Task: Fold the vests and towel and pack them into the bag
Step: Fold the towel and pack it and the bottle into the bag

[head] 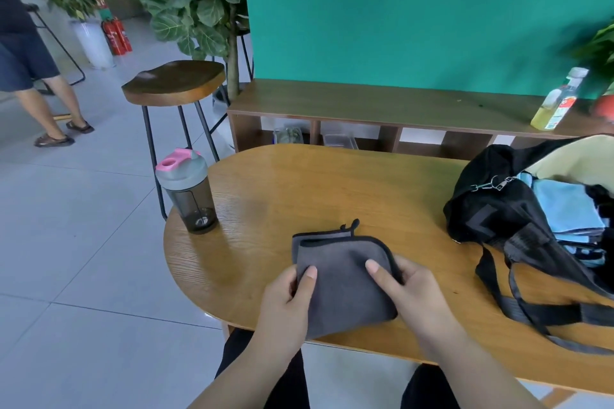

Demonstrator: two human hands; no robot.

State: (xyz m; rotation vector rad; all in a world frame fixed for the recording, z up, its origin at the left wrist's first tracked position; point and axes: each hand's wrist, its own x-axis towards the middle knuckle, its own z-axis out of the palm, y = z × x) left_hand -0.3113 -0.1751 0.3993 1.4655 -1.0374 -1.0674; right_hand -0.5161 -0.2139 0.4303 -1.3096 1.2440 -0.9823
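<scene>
Two hands hold one folded grey towel (345,279) at the near edge of the table (315,189). The left hand (289,305) pinches its left side and the right hand (413,292) its right side, thumbs on top. One open black bag (498,219) lies to the right, with light-blue folded cloths (564,206) stacked inside, their number unclear. One shaker bottle (187,191) stands far left.

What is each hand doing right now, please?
Left hand: grips the left edge of the folded grey towel, thumb on top.
Right hand: grips the same towel's right edge, thumb on top.
</scene>
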